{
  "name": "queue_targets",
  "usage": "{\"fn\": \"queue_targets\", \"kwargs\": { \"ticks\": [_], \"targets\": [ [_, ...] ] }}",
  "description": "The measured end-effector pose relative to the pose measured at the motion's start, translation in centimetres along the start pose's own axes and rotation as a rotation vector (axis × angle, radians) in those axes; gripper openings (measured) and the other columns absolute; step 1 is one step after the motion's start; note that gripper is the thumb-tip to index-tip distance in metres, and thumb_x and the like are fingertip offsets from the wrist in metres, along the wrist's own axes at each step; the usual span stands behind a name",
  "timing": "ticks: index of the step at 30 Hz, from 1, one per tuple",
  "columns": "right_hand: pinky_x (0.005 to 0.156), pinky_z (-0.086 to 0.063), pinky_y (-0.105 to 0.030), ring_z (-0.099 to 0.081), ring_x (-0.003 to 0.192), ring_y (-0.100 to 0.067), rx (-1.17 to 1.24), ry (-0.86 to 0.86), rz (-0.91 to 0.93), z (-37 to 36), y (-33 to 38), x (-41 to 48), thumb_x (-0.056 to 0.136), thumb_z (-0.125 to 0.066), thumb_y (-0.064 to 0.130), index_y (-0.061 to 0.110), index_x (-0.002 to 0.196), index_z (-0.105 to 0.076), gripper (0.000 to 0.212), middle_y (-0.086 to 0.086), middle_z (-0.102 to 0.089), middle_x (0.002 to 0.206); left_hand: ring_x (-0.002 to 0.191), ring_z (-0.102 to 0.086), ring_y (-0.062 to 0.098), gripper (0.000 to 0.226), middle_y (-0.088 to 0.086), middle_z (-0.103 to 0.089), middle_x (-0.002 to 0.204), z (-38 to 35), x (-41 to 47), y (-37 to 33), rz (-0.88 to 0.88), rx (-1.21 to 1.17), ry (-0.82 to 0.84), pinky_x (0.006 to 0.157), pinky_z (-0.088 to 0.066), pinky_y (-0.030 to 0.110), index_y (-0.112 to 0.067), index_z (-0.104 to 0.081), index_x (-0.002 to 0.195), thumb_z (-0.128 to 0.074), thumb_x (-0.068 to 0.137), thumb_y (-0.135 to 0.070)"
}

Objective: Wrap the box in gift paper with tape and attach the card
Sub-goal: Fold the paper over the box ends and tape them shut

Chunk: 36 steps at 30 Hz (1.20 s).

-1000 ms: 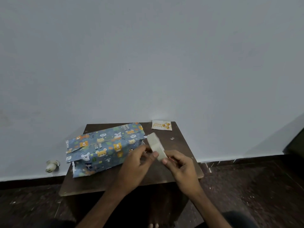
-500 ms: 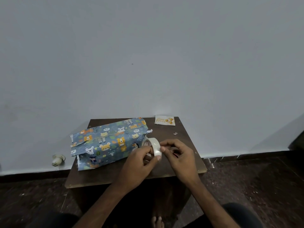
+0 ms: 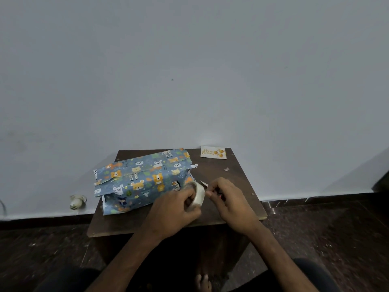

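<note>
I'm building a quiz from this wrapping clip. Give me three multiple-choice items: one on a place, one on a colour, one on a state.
1. Where does the birthday card lie?
A. far right corner of the table
B. on the box
C. on the floor

2. What is the wrapping paper's background colour?
A. red
B. blue
C. white

3. What does the left hand hold?
A. scissors
B. the card
C. a tape roll

Answers:
1 A: the birthday card lies by the wall on the table.
2 B: the wrapping paper is blue with animals.
3 C: the left hand grips the tape roll.

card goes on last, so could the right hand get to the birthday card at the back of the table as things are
Probably yes, once freed. The right hand is busy picking at the tape roll, but only bare table lies between it and the card at the far right corner.
</note>
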State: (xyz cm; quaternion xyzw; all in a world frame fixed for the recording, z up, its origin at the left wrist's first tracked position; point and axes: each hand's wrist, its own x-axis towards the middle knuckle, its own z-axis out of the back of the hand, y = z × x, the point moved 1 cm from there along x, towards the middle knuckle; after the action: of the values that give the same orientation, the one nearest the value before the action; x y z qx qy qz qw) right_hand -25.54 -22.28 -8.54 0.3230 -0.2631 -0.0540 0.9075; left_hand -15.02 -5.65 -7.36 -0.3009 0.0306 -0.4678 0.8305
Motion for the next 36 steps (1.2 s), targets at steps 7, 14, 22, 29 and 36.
{"fn": "queue_targets", "kwargs": {
  "ticks": [7,14,22,29,36],
  "targets": [
    [0.072,-0.05,-0.028,-0.063,0.077,-0.013,0.382,0.167,-0.256,-0.4,-1.2,0.9,0.095,-0.065,0.018,0.014,0.091,-0.063,0.006,-0.003,-0.072,0.087,0.077,-0.059,0.013,0.028,-0.008,-0.062,0.083,0.7,-0.2,0.0,-0.011,0.214,0.054,0.066,-0.035,0.03,-0.031,-0.057,0.113,-0.049,0.093,-0.048],
    [0.083,-0.053,-0.032,-0.071,0.086,-0.022,0.544,0.142,-0.287,-1.4,-1.0,1.6,0.091,-0.067,0.002,0.01,0.104,-0.061,0.017,-0.01,-0.075,0.086,0.073,-0.062,0.009,0.034,-0.013,-0.067,0.087,0.0,0.2,0.6,0.038,0.111,0.037,0.063,-0.037,0.03,-0.034,-0.041,0.118,-0.046,0.097,-0.06],
    [0.075,-0.047,-0.015,-0.064,0.079,-0.004,0.277,0.154,-0.195,-1.4,-0.3,2.3,0.095,-0.057,-0.002,0.018,0.108,-0.048,0.025,0.008,-0.062,0.077,0.077,-0.064,0.02,0.035,-0.003,-0.069,0.081,-1.3,0.9,0.9,0.098,-0.002,0.142,0.07,-0.051,0.037,-0.029,-0.05,0.098,-0.036,0.079,-0.055],
    [0.067,-0.048,-0.02,-0.064,0.071,-0.011,0.286,0.15,-0.229,-0.5,-0.9,3.8,0.09,-0.068,0.003,0.015,0.108,-0.053,0.026,-0.002,-0.072,0.079,0.063,-0.062,0.002,0.022,-0.008,-0.069,0.068,-1.4,1.2,0.8,0.136,-0.05,0.027,0.068,-0.052,0.034,-0.03,-0.056,0.091,-0.045,0.1,-0.047],
    [0.062,-0.048,-0.021,-0.055,0.06,-0.007,0.436,-0.094,-0.48,2.0,-3.6,4.2,0.098,-0.06,0.015,0.012,0.093,-0.07,0.012,-0.001,-0.074,0.077,0.05,-0.059,0.001,0.014,-0.011,-0.07,0.065,-1.5,1.1,1.5,0.223,-0.217,0.054,0.067,-0.057,0.042,-0.032,-0.06,0.084,-0.054,0.095,-0.037]
  ]
}}
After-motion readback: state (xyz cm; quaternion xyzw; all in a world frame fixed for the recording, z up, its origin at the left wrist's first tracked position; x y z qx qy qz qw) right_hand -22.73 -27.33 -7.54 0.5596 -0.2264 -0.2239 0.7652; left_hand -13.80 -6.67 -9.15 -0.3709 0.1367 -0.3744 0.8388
